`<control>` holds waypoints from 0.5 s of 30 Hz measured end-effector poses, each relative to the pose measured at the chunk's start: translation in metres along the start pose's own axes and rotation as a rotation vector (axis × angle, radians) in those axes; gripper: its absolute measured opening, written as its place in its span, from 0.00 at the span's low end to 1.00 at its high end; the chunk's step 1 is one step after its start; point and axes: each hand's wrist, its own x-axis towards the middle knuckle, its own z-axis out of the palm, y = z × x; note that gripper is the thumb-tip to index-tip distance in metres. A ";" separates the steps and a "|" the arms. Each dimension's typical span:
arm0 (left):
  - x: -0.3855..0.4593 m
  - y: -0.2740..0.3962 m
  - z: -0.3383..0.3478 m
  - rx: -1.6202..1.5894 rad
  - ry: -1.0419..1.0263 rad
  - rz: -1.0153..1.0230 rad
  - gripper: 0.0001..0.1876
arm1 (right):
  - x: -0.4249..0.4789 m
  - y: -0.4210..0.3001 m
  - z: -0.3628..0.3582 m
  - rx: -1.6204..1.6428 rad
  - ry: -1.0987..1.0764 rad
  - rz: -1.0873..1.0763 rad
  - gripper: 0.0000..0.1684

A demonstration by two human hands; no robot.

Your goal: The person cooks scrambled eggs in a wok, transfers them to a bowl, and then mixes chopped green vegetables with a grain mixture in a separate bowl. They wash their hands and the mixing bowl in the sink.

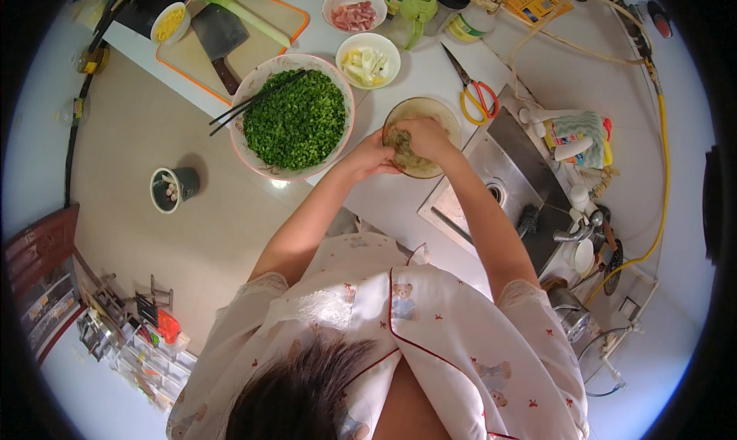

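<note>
My left hand grips the near left side of an amber-tinted glass bowl on the white countertop. Inside that bowl, my right hand has its fingers down in a wet, pale brownish mixture. The fingertips are hidden, so whether they close on anything does not show. Left of the bowl stands a large patterned basin full of chopped green herbs. A pair of dark chopsticks lies across the basin. Just beyond the glass bowl is a white bowl of sliced pale vegetables.
Open-bladed scissors lie beside the steel sink on the right. A cleaver and a leek stalk rest on a cutting board. Cut meat fills a farther bowl, near several jars. A bin stands on the floor.
</note>
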 end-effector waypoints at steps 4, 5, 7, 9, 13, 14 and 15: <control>-0.001 -0.001 0.001 -0.028 0.011 0.019 0.36 | -0.015 -0.006 -0.035 -0.121 -0.154 -0.153 0.19; -0.001 -0.003 -0.001 -0.027 0.003 0.034 0.36 | -0.022 -0.006 -0.046 -0.191 -0.125 -0.197 0.20; -0.002 -0.002 0.002 -0.017 -0.005 0.032 0.37 | -0.039 0.003 -0.056 -0.223 -0.074 -0.244 0.19; -0.004 0.001 0.004 -0.018 -0.009 0.038 0.37 | -0.054 0.012 -0.060 -0.144 -0.027 -0.266 0.19; -0.004 0.000 0.003 -0.011 -0.003 0.032 0.39 | -0.080 0.003 -0.061 -0.098 0.163 -0.244 0.20; -0.001 -0.002 0.000 0.000 0.003 0.023 0.39 | -0.084 -0.003 -0.060 -0.071 0.071 -0.171 0.21; 0.001 -0.002 0.000 -0.001 0.006 0.022 0.39 | -0.086 -0.007 -0.060 -0.045 -0.018 -0.093 0.21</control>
